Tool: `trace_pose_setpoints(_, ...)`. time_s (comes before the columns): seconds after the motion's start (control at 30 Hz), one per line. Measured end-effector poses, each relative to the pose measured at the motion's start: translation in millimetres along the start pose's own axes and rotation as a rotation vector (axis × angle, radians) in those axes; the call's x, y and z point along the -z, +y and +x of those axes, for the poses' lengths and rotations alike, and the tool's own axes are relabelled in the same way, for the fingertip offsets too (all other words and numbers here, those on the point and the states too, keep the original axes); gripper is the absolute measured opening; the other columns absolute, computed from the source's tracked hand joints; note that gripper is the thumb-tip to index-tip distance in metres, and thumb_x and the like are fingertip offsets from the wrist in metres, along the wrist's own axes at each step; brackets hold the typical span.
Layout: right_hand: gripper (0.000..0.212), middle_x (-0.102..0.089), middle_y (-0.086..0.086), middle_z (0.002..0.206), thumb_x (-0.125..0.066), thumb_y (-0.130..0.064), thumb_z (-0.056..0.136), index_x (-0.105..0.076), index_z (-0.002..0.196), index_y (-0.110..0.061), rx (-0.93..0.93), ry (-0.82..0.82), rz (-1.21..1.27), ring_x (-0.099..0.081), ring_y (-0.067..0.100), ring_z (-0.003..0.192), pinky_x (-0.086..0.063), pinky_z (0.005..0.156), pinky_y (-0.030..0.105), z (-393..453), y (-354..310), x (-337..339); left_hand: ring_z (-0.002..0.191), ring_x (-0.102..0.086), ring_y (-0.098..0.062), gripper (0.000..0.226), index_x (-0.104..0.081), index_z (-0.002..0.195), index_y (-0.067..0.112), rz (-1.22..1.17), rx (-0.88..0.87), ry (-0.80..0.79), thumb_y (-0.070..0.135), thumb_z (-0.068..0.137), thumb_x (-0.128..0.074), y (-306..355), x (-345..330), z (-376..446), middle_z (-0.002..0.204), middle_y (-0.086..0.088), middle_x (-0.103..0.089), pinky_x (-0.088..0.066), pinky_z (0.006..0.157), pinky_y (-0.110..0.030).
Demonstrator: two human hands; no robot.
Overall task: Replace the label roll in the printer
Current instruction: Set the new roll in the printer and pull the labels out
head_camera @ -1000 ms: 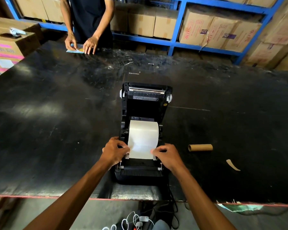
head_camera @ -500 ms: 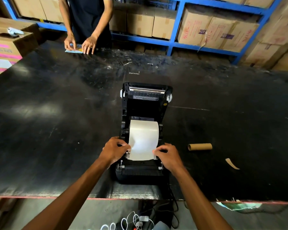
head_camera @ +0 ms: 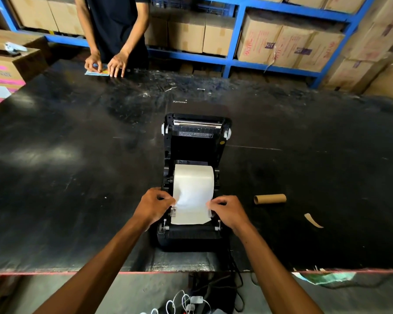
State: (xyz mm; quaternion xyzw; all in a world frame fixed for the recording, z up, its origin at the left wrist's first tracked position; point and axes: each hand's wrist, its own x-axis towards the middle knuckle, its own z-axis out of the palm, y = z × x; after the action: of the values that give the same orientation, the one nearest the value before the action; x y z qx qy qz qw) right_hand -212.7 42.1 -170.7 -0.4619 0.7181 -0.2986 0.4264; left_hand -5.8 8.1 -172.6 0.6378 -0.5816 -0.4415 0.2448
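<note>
The black label printer (head_camera: 194,236) stands near the table's front edge with its lid (head_camera: 196,137) swung up and back. A white label roll (head_camera: 193,180) sits in its bay, and a loose strip of paper runs forward from it over the front guides. My left hand (head_camera: 153,206) pinches the strip's left edge. My right hand (head_camera: 229,211) pinches its right edge. The paper between them is slightly buckled. An empty brown cardboard core (head_camera: 270,198) lies on the table to the right of the printer.
The black table (head_camera: 66,177) is wide. A torn paper scrap (head_camera: 313,220) lies right of the core. A person (head_camera: 116,30) stands at the far side with hands on a small card. Cardboard boxes fill blue shelves behind. Cables hang below the front edge.
Both hands have shifted slightly toward me along the paper's edges, and the strip reaches further over the front of the printer. The paper now shows a small buckle.
</note>
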Motion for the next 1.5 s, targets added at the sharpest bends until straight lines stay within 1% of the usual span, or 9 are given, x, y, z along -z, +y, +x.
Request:
trace_pose_setpoints(0.2,0.007,-0.062,-0.008,0.097,-0.071,-0.028,0.076,-0.069,0.075,-0.021,0.168,0.184,-0.231,-0.054,0.016,0.114,-0.030,0.103,0.038,-8,4,-1,0.108,-0.059,-0.023,0.013,-0.076,0.073,0.017,0.151,0.014,0.027,0.024,0.079,-0.066,0,-1,-3,0.139,-0.007,-0.052,-0.044,0.097,-0.034)
trace_pose_setpoints(0.3,0.027,-0.051,-0.009,0.109,-0.078,-0.034,0.068,-0.060,0.086,-0.025,0.356,0.247,-0.280,-0.047,0.016,0.113,-0.025,0.098,0.033,-21,9,4,0.097,-0.060,-0.021,0.015,-0.075,0.070,0.016,0.143,0.022,0.044,0.023,0.079,-0.066,1,-3,-2,0.133,-0.007,-0.055,-0.046,0.089,-0.033)
trace_pose_setpoints(0.4,0.036,-0.033,-0.006,0.145,-0.080,-0.042,0.063,-0.062,0.092,-0.031,0.416,0.037,-0.353,-0.021,0.013,0.135,-0.014,0.110,0.036,-35,22,-1,0.092,-0.059,-0.020,0.016,-0.075,0.071,0.013,0.132,0.022,0.047,0.024,0.079,-0.066,0,-4,-2,0.127,-0.003,-0.053,-0.045,0.084,-0.031)
trace_pose_setpoints(0.57,0.020,-0.014,0.001,0.160,-0.076,-0.034,0.073,-0.070,0.089,-0.023,0.473,0.043,-0.429,-0.006,0.017,0.146,-0.002,0.113,0.032,-37,27,-11,0.072,-0.059,-0.014,0.016,-0.071,0.066,0.017,0.073,-0.007,0.040,0.019,0.081,-0.066,1,-4,-8,0.100,-0.004,-0.067,-0.047,0.064,-0.025)
trace_pose_setpoints(0.7,0.009,-0.026,0.005,0.157,-0.070,-0.026,0.081,-0.074,0.082,-0.017,0.513,0.077,-0.417,-0.015,0.023,0.146,-0.005,0.113,0.032,-38,27,-10,0.127,-0.044,-0.029,0.021,-0.071,0.099,0.016,0.226,-0.242,0.187,0.019,0.078,-0.072,-10,-4,-25,0.140,-0.013,-0.048,-0.039,0.104,-0.043)
trace_pose_setpoints(0.8,0.010,-0.031,0.006,0.155,-0.068,-0.022,0.083,-0.075,0.080,-0.015,0.553,0.118,-0.420,-0.019,0.024,0.145,-0.008,0.112,0.033,-40,25,-7,0.135,-0.034,-0.029,0.034,-0.070,0.105,0.019,0.361,-0.556,0.115,0.030,0.073,-0.077,-13,0,-40,0.145,-0.012,-0.042,-0.029,0.106,-0.047)
trace_pose_setpoints(0.97,0.011,-0.036,0.003,0.152,-0.067,-0.019,0.084,-0.072,0.075,-0.014,0.562,0.091,-0.393,-0.018,0.022,0.144,-0.006,0.111,0.034,-49,30,-9,0.112,-0.055,-0.028,0.023,-0.073,0.096,0.020,0.726,-0.789,0.000,0.023,0.073,-0.078,-16,-2,-57,0.112,-0.006,-0.065,-0.045,0.087,-0.044)
trace_pose_setpoints(1.1,0.013,-0.035,0.001,0.152,-0.068,-0.023,0.083,-0.072,0.074,-0.014,0.569,0.056,-0.410,-0.016,0.018,0.144,-0.006,0.112,0.035,-59,37,-6,0.093,-0.060,-0.023,0.020,-0.075,0.092,0.019,0.704,-0.878,-0.020,0.014,0.073,-0.077,-22,-3,-66,0.088,0.000,-0.069,-0.046,0.074,-0.036)
trace_pose_setpoints(1.5,0.007,-0.030,0.003,0.152,-0.073,-0.028,0.076,-0.073,0.070,-0.024,0.742,0.033,-0.515,-0.014,0.020,0.143,-0.011,0.109,0.042,-90,79,-17,0.076,-0.057,-0.020,0.014,-0.074,0.081,0.021,0.625,-0.870,-0.147,0.016,0.074,-0.063,-51,-14,-95,0.072,0.002,-0.063,-0.037,0.065,-0.028)
